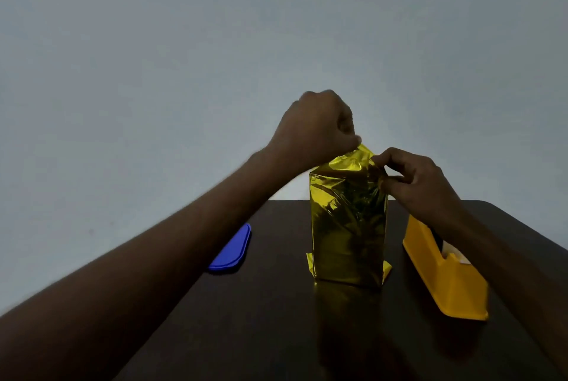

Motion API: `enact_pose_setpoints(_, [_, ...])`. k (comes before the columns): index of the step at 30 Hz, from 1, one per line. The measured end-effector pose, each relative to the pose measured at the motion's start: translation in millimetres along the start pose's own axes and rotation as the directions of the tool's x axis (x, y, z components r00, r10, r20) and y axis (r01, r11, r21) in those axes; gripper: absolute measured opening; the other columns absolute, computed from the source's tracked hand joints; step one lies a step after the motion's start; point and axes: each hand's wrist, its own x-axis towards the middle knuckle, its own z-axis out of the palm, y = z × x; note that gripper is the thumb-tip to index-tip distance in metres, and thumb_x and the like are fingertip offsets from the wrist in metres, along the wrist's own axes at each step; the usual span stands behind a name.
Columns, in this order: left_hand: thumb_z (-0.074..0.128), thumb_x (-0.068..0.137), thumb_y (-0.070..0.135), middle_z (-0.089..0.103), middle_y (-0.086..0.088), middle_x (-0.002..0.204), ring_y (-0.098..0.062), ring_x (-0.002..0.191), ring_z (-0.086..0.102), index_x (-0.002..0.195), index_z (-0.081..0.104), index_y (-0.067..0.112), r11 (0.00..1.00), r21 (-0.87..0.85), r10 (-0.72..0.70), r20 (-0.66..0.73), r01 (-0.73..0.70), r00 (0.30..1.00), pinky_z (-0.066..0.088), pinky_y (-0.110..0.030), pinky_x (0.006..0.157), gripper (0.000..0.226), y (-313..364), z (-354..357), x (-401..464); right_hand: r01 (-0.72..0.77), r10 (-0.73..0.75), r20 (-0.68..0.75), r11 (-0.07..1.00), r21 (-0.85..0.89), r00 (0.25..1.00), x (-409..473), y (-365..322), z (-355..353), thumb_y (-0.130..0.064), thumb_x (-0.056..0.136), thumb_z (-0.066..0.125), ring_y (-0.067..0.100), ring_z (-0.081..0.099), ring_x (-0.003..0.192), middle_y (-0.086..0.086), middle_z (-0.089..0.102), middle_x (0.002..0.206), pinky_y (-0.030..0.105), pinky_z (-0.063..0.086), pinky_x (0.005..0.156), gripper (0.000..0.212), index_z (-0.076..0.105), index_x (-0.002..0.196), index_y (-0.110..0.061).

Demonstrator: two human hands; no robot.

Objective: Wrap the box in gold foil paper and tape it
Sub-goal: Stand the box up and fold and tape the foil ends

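Note:
A tall box covered in gold foil paper (349, 227) stands upright on the dark table (276, 319). Small foil flaps stick out at its bottom corners. My left hand (316, 128) is above the box's top left, fingers curled, pinching the raised foil tip at the top. My right hand (415, 181) is at the top right edge, its fingers and thumb pinching the foil there. The box itself is hidden under the foil.
A yellow tape dispenser (445, 276) lies on the table right of the box, under my right forearm. A blue flat object (232, 250) lies at the table's left edge. A plain grey wall is behind.

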Motion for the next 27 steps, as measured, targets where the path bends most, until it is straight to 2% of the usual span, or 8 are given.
enact_pose_setpoints(3, [0.074, 0.081, 0.034, 0.066, 0.011, 0.065, -0.004, 0.062, 0.061, 0.075, 0.075, 0.013, 0.995, -0.097, -0.036, 0.025, 0.039, 0.999, 0.040, -0.017, 0.057, 0.021, 0, -14, 7, -0.051, 0.050, 0.030, 0.998, 0.047, 0.998, 4, 4, -1, 0.014, 0.084, 0.059, -0.021, 0.058, 0.099, -0.016, 0.068, 0.100, 0.004, 0.047, 0.076, 0.044, 0.063, 0.089, -0.030])
enact_pose_setpoints(8, [0.072, 0.067, 0.068, 0.065, 0.007, 0.070, -0.009, 0.068, 0.060, 0.077, 0.070, 0.019, 0.988, 0.134, -0.085, 0.099, 0.071, 0.991, 0.040, -0.023, 0.058, 0.051, 7, 3, 3, -0.033, 0.031, 0.038, 0.999, 0.044, 0.999, 7, 6, -1, 0.012, 0.085, 0.059, -0.004, 0.064, 0.103, -0.006, 0.071, 0.103, 0.020, 0.051, 0.082, 0.041, 0.066, 0.092, -0.027])
enact_pose_setpoints(13, [0.080, 0.074, 0.037, 0.065, 0.008, 0.068, -0.005, 0.066, 0.058, 0.078, 0.075, 0.018, 0.997, 0.069, -0.038, 0.141, 0.029, 0.989, 0.041, -0.020, 0.056, 0.020, 8, -2, 15, -0.029, 0.025, 0.065, 0.998, 0.060, 0.998, 12, 10, -2, 0.007, 0.087, 0.062, 0.009, 0.068, 0.102, 0.001, 0.073, 0.098, 0.029, 0.055, 0.087, 0.025, 0.068, 0.094, -0.016])
enact_pose_setpoints(16, [0.081, 0.075, 0.034, 0.062, 0.011, 0.060, -0.002, 0.055, 0.051, 0.076, 0.078, 0.014, 0.998, -0.022, -0.058, 0.196, 0.064, 0.979, 0.033, -0.018, 0.052, 0.020, 2, -10, 19, -0.037, 0.032, 0.067, 0.996, 0.083, 0.997, 12, 12, -2, 0.004, 0.088, 0.063, 0.014, 0.069, 0.100, 0.004, 0.073, 0.099, 0.034, 0.057, 0.086, 0.016, 0.068, 0.096, -0.010])
enact_pose_setpoints(19, [0.076, 0.080, 0.039, 0.059, 0.012, 0.057, 0.002, 0.052, 0.051, 0.078, 0.076, 0.012, 0.990, -0.114, -0.074, 0.124, 0.088, 0.989, 0.033, -0.010, 0.049, 0.026, -6, -12, 21, -0.031, 0.027, 0.047, 0.995, 0.090, 0.999, 12, 14, 0, 0.001, 0.090, 0.062, 0.014, 0.070, 0.096, 0.004, 0.072, 0.099, 0.033, 0.058, 0.081, 0.013, 0.066, 0.094, -0.011])
enact_pose_setpoints(21, [0.072, 0.080, 0.051, 0.063, 0.012, 0.067, 0.005, 0.062, 0.056, 0.089, 0.073, 0.017, 0.987, -0.146, -0.044, 0.164, 0.069, 0.986, 0.037, -0.007, 0.054, 0.035, -6, -14, 20, -0.033, 0.030, 0.030, 0.995, 0.099, 0.999, 11, 15, 1, 0.000, 0.090, 0.063, 0.005, 0.068, 0.099, 0.000, 0.072, 0.101, 0.023, 0.055, 0.082, 0.014, 0.067, 0.097, -0.011])
enact_pose_setpoints(24, [0.077, 0.073, 0.053, 0.067, 0.010, 0.101, -0.003, 0.093, 0.060, 0.116, 0.065, 0.026, 0.999, -0.051, 0.022, 0.378, -0.003, 0.926, 0.045, -0.016, 0.070, 0.052, -1, -13, 18, -0.011, 0.008, 0.060, 0.998, 0.054, 0.998, 12, 17, 0, -0.001, 0.091, 0.063, 0.002, 0.066, 0.098, -0.002, 0.071, 0.100, 0.013, 0.048, 0.080, 0.015, 0.067, 0.099, -0.014])
enact_pose_setpoints(27, [0.082, 0.074, 0.031, 0.072, 0.008, 0.089, -0.004, 0.086, 0.064, 0.097, 0.076, 0.023, 0.994, 0.029, 0.090, 0.272, -0.102, 0.958, 0.054, -0.028, 0.075, 0.026, 1, -5, 20, -0.037, 0.030, 0.065, 0.995, 0.097, 0.997, 11, 18, 0, 0.001, 0.091, 0.061, 0.011, 0.068, 0.098, 0.001, 0.072, 0.099, 0.024, 0.050, 0.084, 0.015, 0.065, 0.093, -0.013])
